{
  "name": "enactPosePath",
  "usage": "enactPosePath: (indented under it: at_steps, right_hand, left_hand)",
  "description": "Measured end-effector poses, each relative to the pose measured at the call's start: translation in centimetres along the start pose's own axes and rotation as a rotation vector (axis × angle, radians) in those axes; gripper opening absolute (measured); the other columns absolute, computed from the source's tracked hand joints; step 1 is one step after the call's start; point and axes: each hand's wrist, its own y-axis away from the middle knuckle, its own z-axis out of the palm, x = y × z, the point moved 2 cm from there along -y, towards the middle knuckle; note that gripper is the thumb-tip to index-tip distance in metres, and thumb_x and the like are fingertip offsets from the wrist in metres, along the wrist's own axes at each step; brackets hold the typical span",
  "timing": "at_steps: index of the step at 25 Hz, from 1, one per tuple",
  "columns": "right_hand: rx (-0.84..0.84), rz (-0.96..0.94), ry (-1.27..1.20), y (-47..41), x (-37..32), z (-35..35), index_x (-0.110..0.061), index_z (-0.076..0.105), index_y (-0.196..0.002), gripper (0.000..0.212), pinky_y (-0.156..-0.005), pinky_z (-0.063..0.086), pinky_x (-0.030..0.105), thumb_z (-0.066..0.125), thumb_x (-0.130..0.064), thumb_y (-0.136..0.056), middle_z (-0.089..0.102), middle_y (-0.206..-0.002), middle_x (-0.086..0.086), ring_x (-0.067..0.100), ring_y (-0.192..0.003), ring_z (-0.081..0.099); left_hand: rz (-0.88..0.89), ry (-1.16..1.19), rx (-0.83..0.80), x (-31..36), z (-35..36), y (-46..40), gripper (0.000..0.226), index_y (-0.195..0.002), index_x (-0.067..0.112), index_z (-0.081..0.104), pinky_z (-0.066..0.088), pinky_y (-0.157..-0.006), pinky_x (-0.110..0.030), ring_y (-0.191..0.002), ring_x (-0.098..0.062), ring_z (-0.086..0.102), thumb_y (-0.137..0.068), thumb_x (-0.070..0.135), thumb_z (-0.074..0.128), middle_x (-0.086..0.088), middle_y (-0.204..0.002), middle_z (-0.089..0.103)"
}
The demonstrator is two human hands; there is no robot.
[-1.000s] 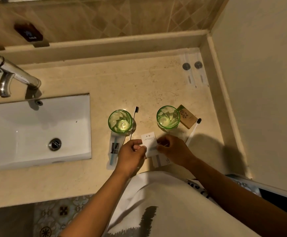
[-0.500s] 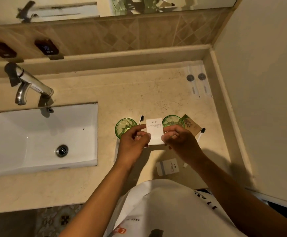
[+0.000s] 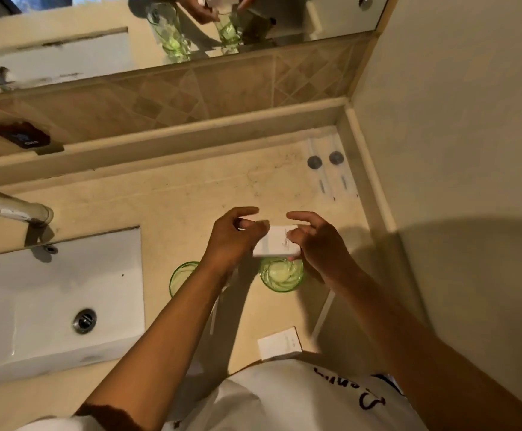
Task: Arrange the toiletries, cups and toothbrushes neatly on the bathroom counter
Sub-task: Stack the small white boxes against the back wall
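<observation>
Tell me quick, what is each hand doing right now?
Left hand: closed on the white box, gripping its left end.
Right hand: holding the same box's right end.

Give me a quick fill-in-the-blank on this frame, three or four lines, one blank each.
1. Both hands, left hand and right hand, hold a small ____ box.
2. The cups on the counter are ____ glass.
3. A second white box lies ____ to the person than the cups.
4. The sink is on the person's ____ side.

Missing words: white; green; nearer; left
</observation>
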Motion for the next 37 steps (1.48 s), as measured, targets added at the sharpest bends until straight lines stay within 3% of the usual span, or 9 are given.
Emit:
enactPosePath:
  at_steps: [5, 9, 13, 19, 21, 24, 29, 33, 37]
  right_hand:
    - [0.185, 0.169, -0.391, -6.1, 0.2, -0.7, -0.008, 0.063, -0.105, 0.021, -0.072, 0.062, 0.036, 0.072, -0.013, -0.087, 0.075, -0.098, 0.019, 0.028, -0.082, 0.075]
    - [0.311, 0.140, -0.204, -10.9, -0.2, -0.6, -0.016, 0.060, -0.098, 0.021, -0.071, 0.059, 0.037, 0.073, -0.026, -0.084, 0.076, -0.092, 0.008, 0.021, -0.077, 0.075]
    - [0.408, 0.054, 0.168, -14.9, -1.6, -0.9, -0.017, 0.064, -0.100, 0.022, -0.066, 0.045, 0.016, 0.072, -0.034, -0.087, 0.073, -0.095, -0.004, 0.011, -0.085, 0.067]
    - [0.459, -0.078, 0.331, -20.5, -1.8, -1.4, -0.020, 0.069, -0.103, 0.020, -0.080, 0.057, 0.033, 0.072, -0.030, -0.085, 0.069, -0.102, -0.001, 0.015, -0.088, 0.067]
    - [0.463, -0.101, 0.373, -20.9, -1.8, -1.5, -0.020, 0.070, -0.107, 0.022, -0.081, 0.058, 0.034, 0.071, -0.029, -0.086, 0.068, -0.104, 0.000, 0.016, -0.089, 0.067]
    - [0.446, -0.109, 0.438, -21.3, -1.8, -1.3, -0.021, 0.068, -0.112, 0.024, -0.085, 0.058, 0.032, 0.068, -0.030, -0.090, 0.066, -0.110, 0.001, 0.015, -0.095, 0.067]
    - [0.448, -0.117, 0.462, -21.9, -2.2, -1.1, -0.019, 0.066, -0.118, 0.027, -0.090, 0.058, 0.033, 0.065, -0.031, -0.094, 0.065, -0.119, 0.003, 0.018, -0.103, 0.067]
    - [0.457, -0.123, 0.447, -22.2, -2.3, -1.5, -0.018, 0.066, -0.118, 0.026, -0.091, 0.058, 0.034, 0.064, -0.030, -0.095, 0.065, -0.121, 0.005, 0.020, -0.105, 0.067]
    - [0.423, -0.118, 0.408, -22.0, -2.3, -1.7, -0.019, 0.064, -0.123, 0.030, -0.086, 0.052, 0.020, 0.062, -0.031, -0.096, 0.064, -0.125, 0.003, 0.018, -0.107, 0.065]
  left_hand:
    - [-0.148, 0.229, 0.141, 0.6, 2.8, -5.4, 0.026, -0.112, -0.002, 0.063, 0.061, -0.057, -0.033, -0.064, -0.030, 0.071, -0.090, 0.007, 0.074, -0.019, -0.084, 0.071]
    - [-0.096, 0.112, 0.136, 1.0, 5.0, -10.9, 0.007, -0.093, 0.003, 0.076, 0.064, -0.071, -0.037, -0.067, -0.024, 0.075, -0.090, 0.002, 0.069, -0.010, -0.075, 0.076]
    - [-0.009, -0.044, 0.169, 2.6, 6.4, -15.9, 0.011, -0.094, 0.019, 0.079, 0.062, -0.083, -0.031, -0.078, -0.009, 0.075, -0.087, 0.012, 0.074, 0.007, -0.082, 0.076]
    - [0.102, -0.178, 0.172, 3.5, 8.0, -20.3, 0.031, -0.075, 0.034, 0.071, 0.058, -0.079, -0.029, -0.082, -0.024, 0.073, -0.087, 0.006, 0.066, 0.004, -0.079, 0.073]
    - [0.128, -0.228, 0.171, 3.2, 8.1, -20.8, 0.022, -0.090, 0.025, 0.079, 0.054, -0.075, -0.020, -0.084, -0.020, 0.072, -0.086, 0.006, 0.067, 0.007, -0.082, 0.073]
    - [0.173, -0.289, 0.170, 2.5, 8.0, -21.5, 0.030, -0.110, 0.023, 0.079, 0.059, -0.084, -0.029, -0.093, -0.014, 0.072, -0.083, 0.016, 0.067, 0.000, -0.102, 0.076]
    - [0.235, -0.328, 0.179, 2.8, 8.1, -21.8, 0.033, -0.115, 0.025, 0.078, 0.051, -0.077, -0.011, -0.093, -0.012, 0.070, -0.084, 0.015, 0.068, -0.001, -0.106, 0.074]
    - [0.205, -0.322, 0.147, 2.9, 8.1, -22.4, 0.037, -0.114, 0.023, 0.078, 0.060, -0.083, -0.028, -0.092, -0.012, 0.072, -0.079, 0.024, 0.065, 0.000, -0.104, 0.076]
    - [0.198, -0.327, 0.176, 2.8, 8.0, -22.2, 0.025, -0.110, 0.016, 0.077, 0.056, -0.080, -0.021, -0.093, -0.017, 0.071, -0.087, 0.022, 0.070, -0.005, -0.103, 0.075]
